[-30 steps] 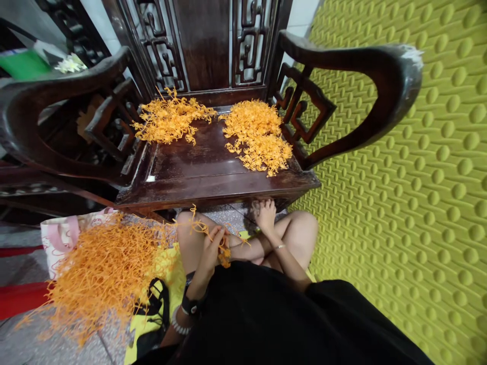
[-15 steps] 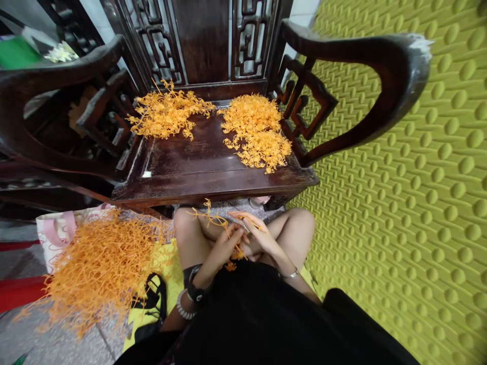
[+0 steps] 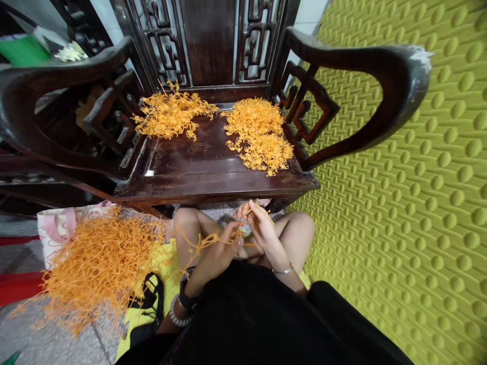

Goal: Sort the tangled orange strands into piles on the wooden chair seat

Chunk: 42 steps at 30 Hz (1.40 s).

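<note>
Over my crossed legs, my left hand (image 3: 219,253) is closed round a thin branching orange strand (image 3: 201,244), whose forked ends stick out to the left. My right hand (image 3: 262,223) is raised just beside it, fingertips pinched together near the left fingers. A thin orange piece (image 3: 268,217) lies along the right hand's fingers. On the chair seat (image 3: 190,162) before me lie two heaps of curled orange pieces, a left heap (image 3: 171,114) and a larger right heap (image 3: 258,129). What sits between the fingertips is too small to make out.
A big tangled pile of orange strands (image 3: 102,258) lies at floor level on the left, against a white and pink bag (image 3: 57,228). Black sandals (image 3: 154,294) lie beside it. Dark wooden armrests flank the seat. A yellow-green padded surface (image 3: 399,213) rises on the right.
My left hand has moved down and left, swinging the strand lower. My right hand has turned upward and its fingers have drawn together. The view has shifted slightly; the heaps look the same.
</note>
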### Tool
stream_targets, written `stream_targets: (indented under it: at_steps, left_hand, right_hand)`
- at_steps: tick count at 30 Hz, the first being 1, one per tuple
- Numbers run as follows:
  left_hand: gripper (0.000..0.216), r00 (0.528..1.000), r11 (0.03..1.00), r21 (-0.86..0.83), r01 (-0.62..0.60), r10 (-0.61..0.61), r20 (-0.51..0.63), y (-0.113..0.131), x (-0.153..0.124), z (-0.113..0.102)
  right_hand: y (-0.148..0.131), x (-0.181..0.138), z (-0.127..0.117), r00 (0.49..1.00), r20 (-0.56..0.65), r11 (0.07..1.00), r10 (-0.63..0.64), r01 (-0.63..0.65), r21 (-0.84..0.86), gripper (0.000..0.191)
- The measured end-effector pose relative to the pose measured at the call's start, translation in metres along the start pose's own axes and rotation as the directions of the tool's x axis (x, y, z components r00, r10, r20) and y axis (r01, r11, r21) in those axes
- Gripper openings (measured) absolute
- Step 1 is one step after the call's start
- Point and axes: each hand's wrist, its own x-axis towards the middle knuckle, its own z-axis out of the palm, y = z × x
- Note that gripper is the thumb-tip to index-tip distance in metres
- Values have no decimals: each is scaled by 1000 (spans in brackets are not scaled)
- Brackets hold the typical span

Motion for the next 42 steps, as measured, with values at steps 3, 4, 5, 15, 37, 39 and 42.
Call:
stream_targets:
  at_steps: [3,4,5,15,37,39,42]
  left_hand:
    - [32,993,989,141,-52,36,112,6,-3,-6]
    - [20,994,987,152,-55,39,105,5,-1,-6]
    - [17,996,990,133,-46,35,80,3,1,-6]
    - [17,941,950,-309,-48,-61,-334,-8,31,2]
    - [22,931,780,-626,13,-238,-277,-23,27,-3]
    - [19,924,750,-661,-38,-225,-308,-20,26,-2]
    - [17,912,669,-735,-115,-222,-345,-19,26,3]
  right_hand:
    - [3,2,-6,999,-19,997,39,-41,-68,41]
    - [4,1,-8,996,17,995,85,-84,-62,45]
    - [4,0,-10,989,72,991,130,-126,-51,49]
    - [11,-22,-35,921,319,910,221,-78,-406,61]
    - [-18,-17,-40,997,-3,997,78,-78,17,56]
    - [-15,-15,-39,996,63,993,56,-62,104,81]
    - [3,-15,-26,999,43,990,-15,9,138,90]
